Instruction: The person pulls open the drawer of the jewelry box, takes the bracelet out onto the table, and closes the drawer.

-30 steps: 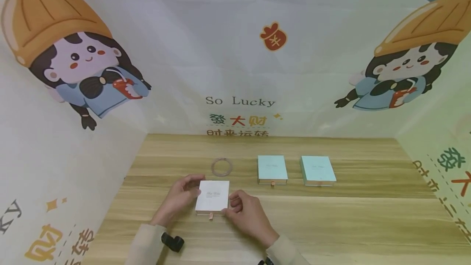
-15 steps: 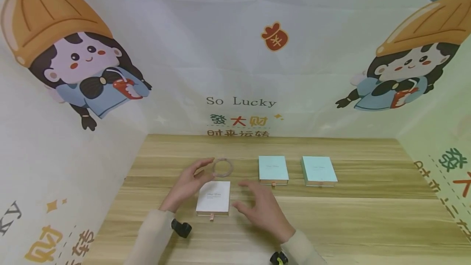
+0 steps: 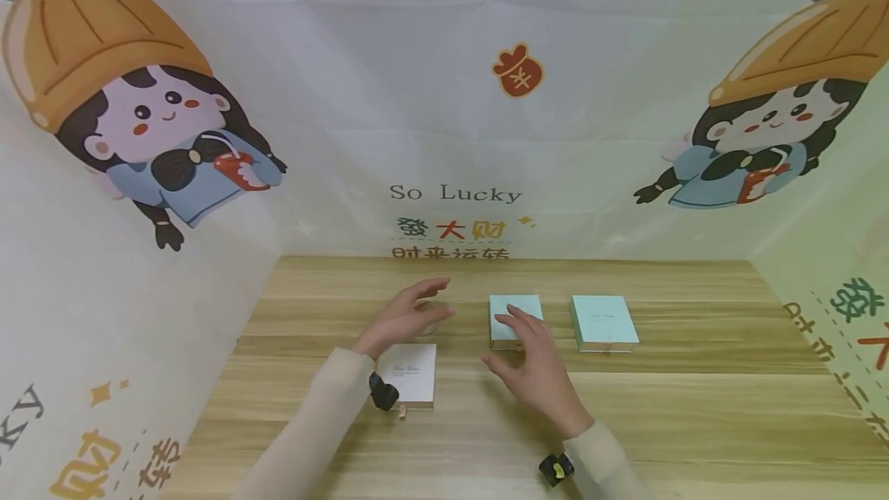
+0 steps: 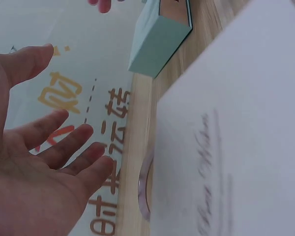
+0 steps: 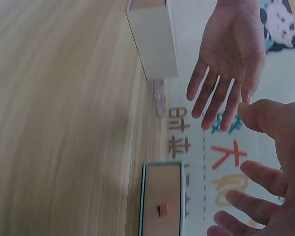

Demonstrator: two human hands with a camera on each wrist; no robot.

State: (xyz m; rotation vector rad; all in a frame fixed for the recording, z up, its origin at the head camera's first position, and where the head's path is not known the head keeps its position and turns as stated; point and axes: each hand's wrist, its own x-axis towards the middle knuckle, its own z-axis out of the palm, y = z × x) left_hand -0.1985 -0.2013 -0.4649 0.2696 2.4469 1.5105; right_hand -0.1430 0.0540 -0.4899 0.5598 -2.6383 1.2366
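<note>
My left hand (image 3: 403, 319) is held over the table with its fingers apart and relaxed, holding nothing. Below its wrist lies a white square box (image 3: 417, 376) with a pink ribbon tab at the front. A thin translucent bangle (image 4: 144, 189) lies behind that box, mostly covered by the left hand in the head view. Spread and empty, my right hand (image 3: 538, 365) is in front of a mint-green box (image 3: 515, 305), overlapping it in the head view. That box's drawer front (image 5: 162, 196) and small pull tab show in the right wrist view.
A second mint-green box (image 3: 604, 322) lies to the right of the first. Printed cloth walls (image 3: 597, 137) enclose the wooden table (image 3: 694, 407) at the back and both sides. Black wrist cameras (image 3: 383, 392) are strapped on the sleeves.
Both hands have let go of the white box. The left has moved forward and right over the bangle; the right has moved right to the nearer mint-green box. The boxes have stayed put.
</note>
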